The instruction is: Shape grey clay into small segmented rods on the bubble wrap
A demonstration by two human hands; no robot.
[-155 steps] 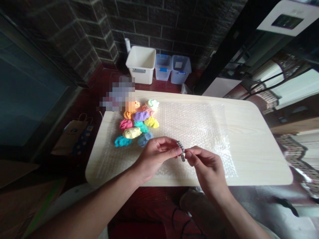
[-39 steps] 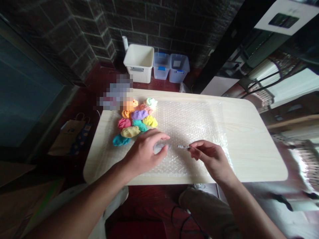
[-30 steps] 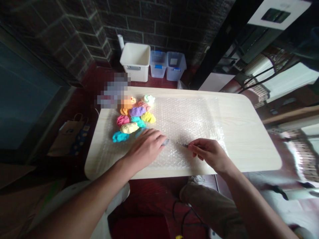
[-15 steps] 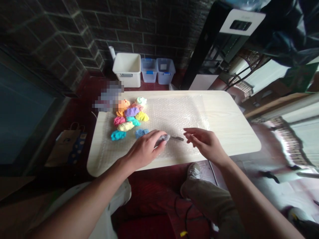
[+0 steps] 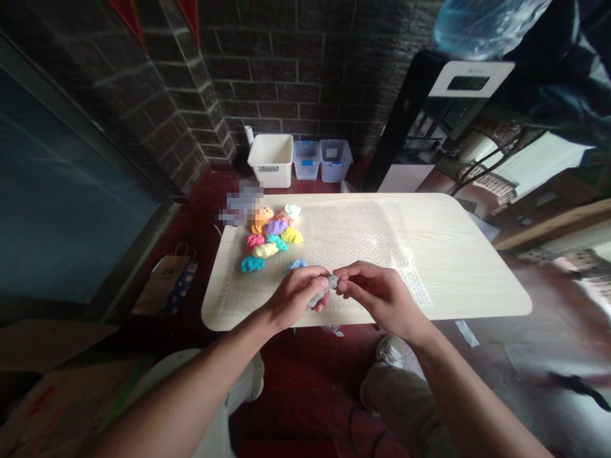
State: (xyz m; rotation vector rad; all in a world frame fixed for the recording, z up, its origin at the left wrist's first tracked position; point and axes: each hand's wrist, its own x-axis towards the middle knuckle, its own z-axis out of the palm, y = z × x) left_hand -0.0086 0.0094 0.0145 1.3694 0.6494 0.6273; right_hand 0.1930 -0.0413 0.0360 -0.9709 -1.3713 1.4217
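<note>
Both hands meet above the bubble wrap [image 5: 344, 229] near the table's front edge. My left hand [image 5: 298, 294] is closed around a lump of grey modelling clay [image 5: 317, 299], one end of which sticks out past the thumb. My right hand [image 5: 382, 294] pinches that end between thumb and fingertips. Just behind my left hand lies a blue clay lump [image 5: 299, 263], partly covered. Several more lumps sit in a cluster to the left, among them a teal one [image 5: 252, 264], a pale yellow one [image 5: 265, 250] and a purple one [image 5: 275, 227]. The dark beaded strip seen earlier is not visible.
The pale wooden table [image 5: 468, 254] extends to the right. Behind it on the floor stand a white bin [image 5: 271, 152] and two clear plastic boxes. A water dispenser [image 5: 410, 127] rises at the back right. Paper bags [image 5: 162, 283] stand on the floor at left.
My right hand has let go of the beaded strip, which lay on the wrap half a second ago. It has moved left to the grey clay, which my left hand picked up. The view has shifted.
</note>
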